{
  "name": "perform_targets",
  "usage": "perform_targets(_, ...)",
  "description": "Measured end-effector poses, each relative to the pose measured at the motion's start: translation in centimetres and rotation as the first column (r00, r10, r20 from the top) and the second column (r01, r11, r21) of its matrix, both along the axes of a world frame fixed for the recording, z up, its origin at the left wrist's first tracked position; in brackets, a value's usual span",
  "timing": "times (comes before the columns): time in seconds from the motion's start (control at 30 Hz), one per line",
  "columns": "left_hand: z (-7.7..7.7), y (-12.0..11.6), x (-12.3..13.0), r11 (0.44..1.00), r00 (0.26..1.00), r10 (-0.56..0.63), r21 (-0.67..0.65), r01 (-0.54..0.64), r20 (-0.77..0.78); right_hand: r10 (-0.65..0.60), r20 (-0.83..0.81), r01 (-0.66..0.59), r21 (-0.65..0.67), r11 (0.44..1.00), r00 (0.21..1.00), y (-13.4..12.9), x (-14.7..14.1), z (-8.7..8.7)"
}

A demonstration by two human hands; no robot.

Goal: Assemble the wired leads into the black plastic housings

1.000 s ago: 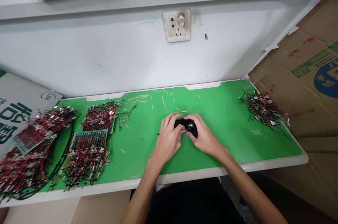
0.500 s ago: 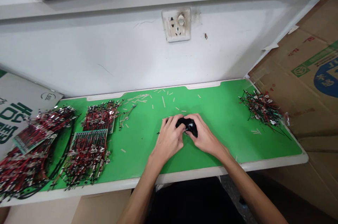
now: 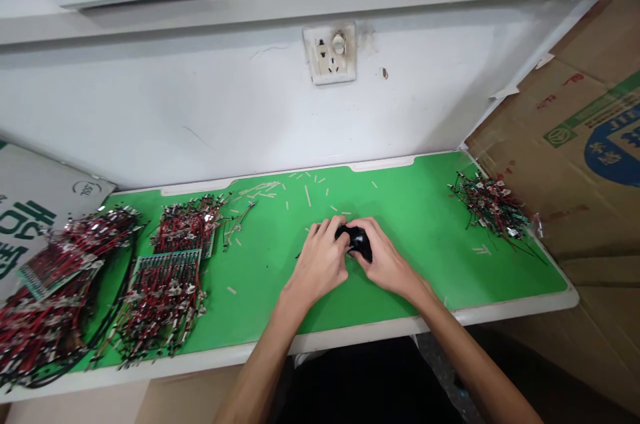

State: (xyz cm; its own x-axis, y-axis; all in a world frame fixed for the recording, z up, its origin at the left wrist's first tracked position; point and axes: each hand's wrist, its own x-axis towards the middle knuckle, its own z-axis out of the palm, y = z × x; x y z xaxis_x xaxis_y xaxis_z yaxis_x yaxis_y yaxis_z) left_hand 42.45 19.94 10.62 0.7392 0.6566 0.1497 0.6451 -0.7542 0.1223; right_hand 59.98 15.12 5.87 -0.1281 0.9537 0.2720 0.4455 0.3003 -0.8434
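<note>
Over the middle of the green mat, a glossy black curved object [image 3: 359,242] sits between my two hands; too much is covered to tell its kind. My right hand [image 3: 383,254] is closed around its right side, thumb below and fingers along the top. My left hand [image 3: 323,254] is closed at its left end, with the thumb and fingertips pressed on it. A thin dark bit shows just left of my left hand; I cannot make out what it is.
Green boards with red and black wires [image 3: 167,297] lie in several bundles at the left. A loose wire pile [image 3: 495,204] sits at the right, beside a cardboard box [image 3: 560,197]. Pale strips [image 3: 307,196] are scattered on the green mat [image 3: 415,211]. A wall socket [image 3: 330,54] is behind.
The view has shifted slightly. Both hands stay on the black object in nearly the same pose; no other thing has visibly moved.
</note>
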Motion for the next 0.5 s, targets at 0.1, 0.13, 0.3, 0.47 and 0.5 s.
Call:
perform_targets(0.1,-0.1,0.1,0.2,1.0,1.0,0.009,0.004,-0.009,-0.006,-0.005,0.007,0.005,0.005,1.0,1.0,0.0,-0.1,-0.1)
perform_targets(0.13,-0.1,0.2,0.2,1.0,1.0,0.007,-0.001,-0.007,-0.001,-0.006,0.008,0.006,0.005,1.0,1.0,0.1,-0.1,-0.1)
perform_targets(0.3,-0.3,0.5,-0.3,0.998,0.998,0.045,-0.048,-0.043,0.045,-0.003,0.008,0.003,0.002,1.0,1.0,0.1,-0.1,0.0)
perform_targets(0.47,-0.6,1.2,-1.0,0.985,0.988,0.046,-0.173,-0.02,0.146,0.0,0.013,0.0,0.005,1.0,1.0,0.1,0.0,-0.2)
perform_targets(0.5,-0.7,1.4,-1.1,0.98,0.986,0.048,-0.198,-0.016,0.159,0.002,0.012,-0.002,0.006,1.0,1.0,0.1,0.0,-0.2)
